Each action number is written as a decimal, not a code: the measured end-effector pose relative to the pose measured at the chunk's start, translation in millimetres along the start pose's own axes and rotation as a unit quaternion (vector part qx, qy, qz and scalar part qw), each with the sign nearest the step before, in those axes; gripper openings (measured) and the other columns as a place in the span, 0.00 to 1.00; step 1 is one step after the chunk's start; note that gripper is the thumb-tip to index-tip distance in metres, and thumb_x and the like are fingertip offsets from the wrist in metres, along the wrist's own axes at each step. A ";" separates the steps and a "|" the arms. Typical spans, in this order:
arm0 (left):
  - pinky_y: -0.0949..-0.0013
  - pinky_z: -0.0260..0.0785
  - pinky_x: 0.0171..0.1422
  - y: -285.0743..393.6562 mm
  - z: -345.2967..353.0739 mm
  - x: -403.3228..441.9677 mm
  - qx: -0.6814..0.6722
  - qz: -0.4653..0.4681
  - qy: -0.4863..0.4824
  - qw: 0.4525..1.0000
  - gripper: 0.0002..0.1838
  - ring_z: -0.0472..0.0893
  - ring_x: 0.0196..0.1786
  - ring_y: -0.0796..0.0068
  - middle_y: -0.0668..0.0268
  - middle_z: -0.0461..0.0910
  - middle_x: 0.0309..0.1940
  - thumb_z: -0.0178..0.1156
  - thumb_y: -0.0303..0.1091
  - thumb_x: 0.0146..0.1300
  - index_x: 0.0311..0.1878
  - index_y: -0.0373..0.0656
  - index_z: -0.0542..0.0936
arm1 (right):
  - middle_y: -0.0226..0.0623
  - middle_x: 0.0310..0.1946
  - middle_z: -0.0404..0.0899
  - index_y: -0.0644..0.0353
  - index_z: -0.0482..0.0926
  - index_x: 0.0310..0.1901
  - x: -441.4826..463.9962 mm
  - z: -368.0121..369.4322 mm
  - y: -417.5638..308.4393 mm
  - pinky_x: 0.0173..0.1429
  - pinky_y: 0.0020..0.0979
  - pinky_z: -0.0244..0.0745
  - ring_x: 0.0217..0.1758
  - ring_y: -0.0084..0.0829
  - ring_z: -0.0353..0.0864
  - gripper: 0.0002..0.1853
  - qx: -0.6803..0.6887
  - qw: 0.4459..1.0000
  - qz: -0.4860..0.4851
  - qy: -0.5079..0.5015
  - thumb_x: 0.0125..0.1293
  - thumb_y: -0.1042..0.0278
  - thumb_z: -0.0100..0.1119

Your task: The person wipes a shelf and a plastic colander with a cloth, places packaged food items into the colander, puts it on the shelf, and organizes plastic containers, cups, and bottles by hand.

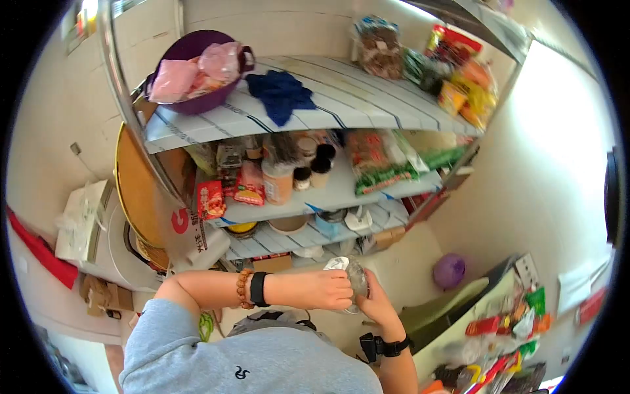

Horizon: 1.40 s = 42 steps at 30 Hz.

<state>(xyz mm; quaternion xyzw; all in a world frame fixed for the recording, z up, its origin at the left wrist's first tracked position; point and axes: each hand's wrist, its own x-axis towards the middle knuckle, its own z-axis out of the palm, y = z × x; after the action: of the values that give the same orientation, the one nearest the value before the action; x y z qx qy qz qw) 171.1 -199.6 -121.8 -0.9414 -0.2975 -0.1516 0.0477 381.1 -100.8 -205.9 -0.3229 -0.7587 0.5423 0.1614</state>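
A metal shelf rack (pixel 341 85), three loaded shelves in my view, fills the middle of my feed; it is my landmark. To its right, along the wall, a pale worktop (pixel 474 303) is crowded with packets at its near end; a careless elbow backing that way could sweep some off. Left of the rack a round, yellow-rimmed panel (pixel 133 190) stands on edge; a bump might set it sliding, though I cannot tell what braces it.

On the rack's top shelf, at the left end, a purple basin (pixel 190 105) is heaped with pink bags, and a loose top bag could tumble if the rack were jolted. Beside it a dark blue cloth (pixel 279 95) reaches the shelf's front edge, where a passing arm might drag it down. A purple ball (pixel 449 271) is low, to the rack's right.

In front of the rack's lower shelves, my left hand (pixel 331 289) is curled closed on one side of a see-through container (pixel 358 279), and my right hand (pixel 377 302) grips the opposite side. The likeliest mishap, I judge, is a slip: smooth walls, opposing pulls, or one hand letting go early. Its contents are too blurred for me to tell, so spilling remains possible.
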 end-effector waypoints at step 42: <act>0.56 0.67 0.62 -151.0 -235.4 -132.2 0.316 -0.589 0.105 0.736 0.22 0.75 0.54 0.54 0.56 0.77 0.47 0.62 0.23 0.53 0.54 0.39 0.76 | 0.55 0.53 0.64 0.77 0.64 0.51 645.9 40.3 -418.7 0.47 0.36 0.87 0.46 0.48 0.80 0.19 0.031 0.971 -0.029 -0.233 0.58 0.82 0.52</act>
<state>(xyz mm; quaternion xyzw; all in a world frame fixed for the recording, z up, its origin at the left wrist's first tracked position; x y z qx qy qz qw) -78.9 -190.5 60.2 -0.4865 -0.8167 -0.1448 0.2745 -252.3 214.7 99.7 -0.1601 -0.7673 0.6210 0.0055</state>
